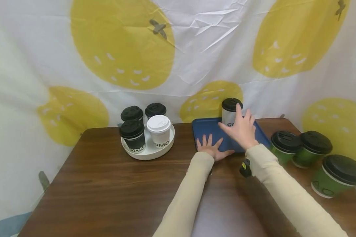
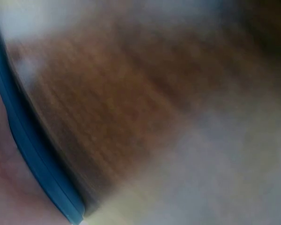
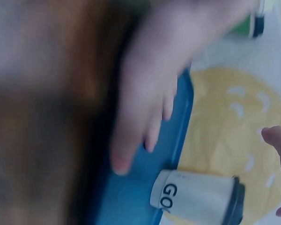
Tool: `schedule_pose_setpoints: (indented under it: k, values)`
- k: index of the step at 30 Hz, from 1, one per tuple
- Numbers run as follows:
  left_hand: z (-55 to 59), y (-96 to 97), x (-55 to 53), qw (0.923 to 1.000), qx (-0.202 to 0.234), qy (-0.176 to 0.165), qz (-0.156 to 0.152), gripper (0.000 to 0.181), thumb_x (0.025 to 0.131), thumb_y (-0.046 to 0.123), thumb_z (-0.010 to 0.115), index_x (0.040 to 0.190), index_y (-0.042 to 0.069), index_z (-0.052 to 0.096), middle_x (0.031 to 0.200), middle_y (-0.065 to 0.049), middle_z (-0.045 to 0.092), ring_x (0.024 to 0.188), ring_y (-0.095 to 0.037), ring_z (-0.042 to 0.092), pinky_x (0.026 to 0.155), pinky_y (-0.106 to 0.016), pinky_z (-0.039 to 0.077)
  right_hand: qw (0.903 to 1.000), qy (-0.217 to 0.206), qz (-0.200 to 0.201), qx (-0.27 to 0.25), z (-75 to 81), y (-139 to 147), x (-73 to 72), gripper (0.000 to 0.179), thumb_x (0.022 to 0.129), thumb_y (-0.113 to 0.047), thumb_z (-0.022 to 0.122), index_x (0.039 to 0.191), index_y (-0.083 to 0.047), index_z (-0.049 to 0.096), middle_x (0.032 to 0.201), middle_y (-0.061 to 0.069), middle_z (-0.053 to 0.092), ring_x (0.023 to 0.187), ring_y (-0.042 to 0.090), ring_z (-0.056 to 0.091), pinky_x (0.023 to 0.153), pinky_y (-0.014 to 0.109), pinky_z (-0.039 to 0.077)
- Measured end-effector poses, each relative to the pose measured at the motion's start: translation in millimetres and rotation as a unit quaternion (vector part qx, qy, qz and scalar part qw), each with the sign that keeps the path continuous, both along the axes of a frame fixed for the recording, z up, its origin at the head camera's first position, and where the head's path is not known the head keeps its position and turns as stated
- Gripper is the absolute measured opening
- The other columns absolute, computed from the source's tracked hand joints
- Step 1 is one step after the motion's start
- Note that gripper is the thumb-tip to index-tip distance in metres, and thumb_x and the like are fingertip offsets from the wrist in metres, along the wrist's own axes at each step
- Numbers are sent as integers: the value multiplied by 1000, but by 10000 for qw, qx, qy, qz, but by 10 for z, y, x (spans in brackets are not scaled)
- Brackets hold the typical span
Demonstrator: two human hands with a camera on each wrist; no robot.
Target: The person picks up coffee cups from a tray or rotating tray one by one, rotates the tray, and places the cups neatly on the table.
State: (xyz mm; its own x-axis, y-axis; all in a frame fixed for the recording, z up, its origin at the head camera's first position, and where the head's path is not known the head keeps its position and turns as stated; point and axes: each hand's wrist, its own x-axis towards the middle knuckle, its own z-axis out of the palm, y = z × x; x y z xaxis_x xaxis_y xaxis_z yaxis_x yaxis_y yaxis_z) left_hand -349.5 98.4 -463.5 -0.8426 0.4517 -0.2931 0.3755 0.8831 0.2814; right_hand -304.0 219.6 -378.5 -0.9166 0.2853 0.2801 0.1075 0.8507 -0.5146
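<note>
A white paper cup with a black lid (image 1: 226, 116) stands upright at the back of the blue tray (image 1: 203, 126). My right hand (image 1: 241, 130) is raised in front of this cup, fingers spread and thumb apart; in the right wrist view, a gap shows between its fingers (image 3: 280, 140) and the white cup (image 3: 192, 192). My left hand (image 1: 212, 149) lies with splayed fingers at the tray's front edge. The left wrist view has the palm (image 2: 11, 192) against the blue tray rim (image 2: 35, 152). Neither hand holds anything.
Left of the tray, a round white tray (image 1: 149, 156) bears several lidded cups, including a white-lidded cup (image 1: 159, 131) and a black cup (image 1: 133, 136). Three green cups with black lids stand at the right, the nearest green cup (image 1: 329, 182) by the table's (image 1: 112, 191) right side. A patterned cloth hangs behind.
</note>
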Motion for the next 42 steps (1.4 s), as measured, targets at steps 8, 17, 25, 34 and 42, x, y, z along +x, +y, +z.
schedule_pose_setpoints:
  k: [8, 17, 25, 34, 42]
  values:
    - [-126, 154, 41, 9997, -212, 77, 115, 82, 88, 90, 33, 160, 57, 11, 177, 5, -4, 166, -26, -7, 134, -54, -2, 9984, -263, -434, 232, 32, 242, -520, 100, 91, -46, 72, 166, -10, 15, 165, 38, 9, 149, 65, 16, 109, 85, 28]
    - [-160, 222, 240, 9995, -278, 32, 143, 82, 85, 94, 30, 157, 62, 7, 177, 9, -3, 166, -23, -5, 134, -52, 1, 9926, -616, -362, 978, -60, 386, -802, 93, 92, -47, 73, 162, -7, 25, 159, 42, 18, 139, 66, 29, 97, 82, 42]
    - [-153, 298, 234, 9994, -326, 127, 9, 82, 85, 95, 29, 156, 62, 5, 176, 10, -5, 166, -21, -5, 134, -51, 1, 9944, -419, -353, 899, -102, 473, -781, 80, 97, -32, 72, 160, -2, 31, 151, 44, 27, 129, 67, 37, 89, 70, 52]
    - [-129, 157, 178, 9992, -382, 115, -1, 82, 85, 94, 29, 157, 62, 6, 176, 9, -5, 166, -23, -6, 134, -52, 1, 9939, -213, -300, 1039, -154, 352, -745, 74, 98, -30, 71, 157, -1, 36, 147, 44, 32, 124, 66, 42, 86, 69, 54]
    - [-159, 66, 112, 9994, -332, 74, 14, 82, 86, 93, 31, 158, 60, 8, 177, 8, -4, 166, -24, -6, 134, -53, 0, 9932, -209, -176, 1130, -211, 266, -686, 76, 98, -34, 71, 158, -3, 36, 148, 44, 31, 121, 65, 44, 85, 68, 54]
